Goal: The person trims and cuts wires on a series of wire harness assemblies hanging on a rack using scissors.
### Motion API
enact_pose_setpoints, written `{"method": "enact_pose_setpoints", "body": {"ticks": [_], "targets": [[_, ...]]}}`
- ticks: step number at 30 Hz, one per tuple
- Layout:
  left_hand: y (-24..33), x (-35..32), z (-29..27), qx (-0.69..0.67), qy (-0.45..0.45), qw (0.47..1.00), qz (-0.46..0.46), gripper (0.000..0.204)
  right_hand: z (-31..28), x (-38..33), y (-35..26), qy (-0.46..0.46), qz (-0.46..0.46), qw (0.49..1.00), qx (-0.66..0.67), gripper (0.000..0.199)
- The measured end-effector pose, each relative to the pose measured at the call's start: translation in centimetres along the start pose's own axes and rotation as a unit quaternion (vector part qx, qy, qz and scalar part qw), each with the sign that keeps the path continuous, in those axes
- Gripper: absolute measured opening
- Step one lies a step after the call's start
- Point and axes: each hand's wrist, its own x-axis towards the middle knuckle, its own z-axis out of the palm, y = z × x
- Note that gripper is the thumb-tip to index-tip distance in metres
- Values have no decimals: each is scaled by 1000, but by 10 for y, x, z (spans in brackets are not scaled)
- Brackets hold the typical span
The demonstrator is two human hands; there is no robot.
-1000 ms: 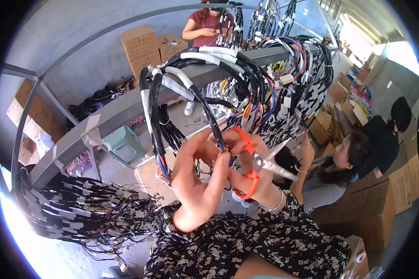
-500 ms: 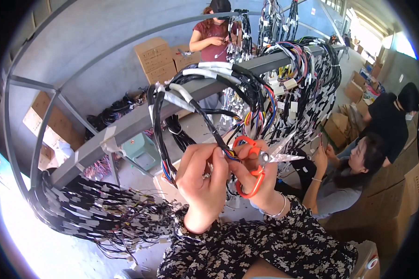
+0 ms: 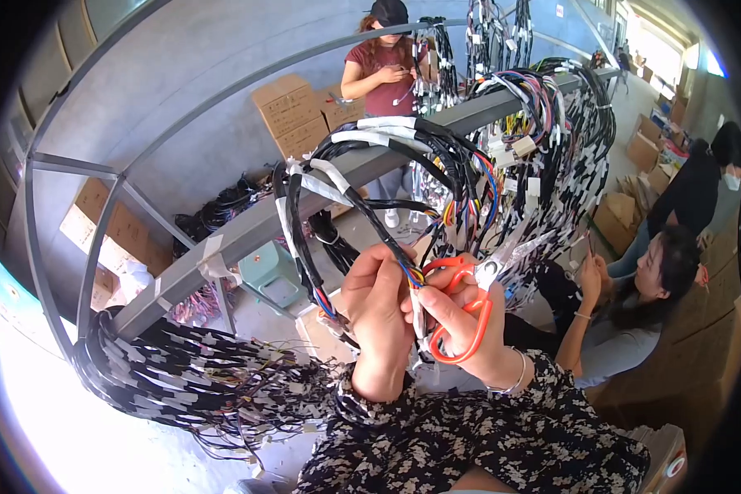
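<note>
A black-wrapped wire harness (image 3: pixel 369 212) with white tape patches loops over a grey metal bar (image 3: pixel 247 239). My left hand (image 3: pixel 377 305) pinches one branch of it, where bare coloured wires show at the end of the black wrap. Close on the right, my right hand (image 3: pixel 477 329) has orange-handled scissors (image 3: pixel 476 309) hooked over its fingers. Their blades are a little apart and point up and to the right, away from the wires. My right thumb and fingertips also press on the wire branch just below the coloured part. The fingertips partly cover the wires there.
Many more harnesses (image 3: pixel 181 362) hang from the bar at the lower left and further along at right. One person (image 3: pixel 387 78) stands behind the bar; another (image 3: pixel 626 329) sits close at my right, with a third (image 3: pixel 683 198) beyond. Cardboard boxes (image 3: pixel 292 115) and a green stool (image 3: pixel 272 267) stand behind.
The view has shifted slightly, so the scene sits further right. My right thumb has come down onto the wire branch, and the scissors have tilted with their blades higher.
</note>
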Motion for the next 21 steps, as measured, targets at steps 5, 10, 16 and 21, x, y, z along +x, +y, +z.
{"method": "enact_pose_setpoints", "body": {"ticks": [5, 10, 16, 21], "targets": [[-3, 1, -19, -94, -123, 988, -16, 23, -3, -4, 4, 1, 1, 999, 54, 8], [-12, 10, -29, -106, -193, 975, 7, 32, -7, -4, 1, 9, 31, 997, 66, 9], [-13, 20, -31, -43, -190, 979, 56, 26, -8, -1, -1, -10, 70, 991, 112, 14], [-20, 29, -38, -38, -215, 970, 108, 24, -12, 2, 5, -29, 82, 988, 129, 17]]}}
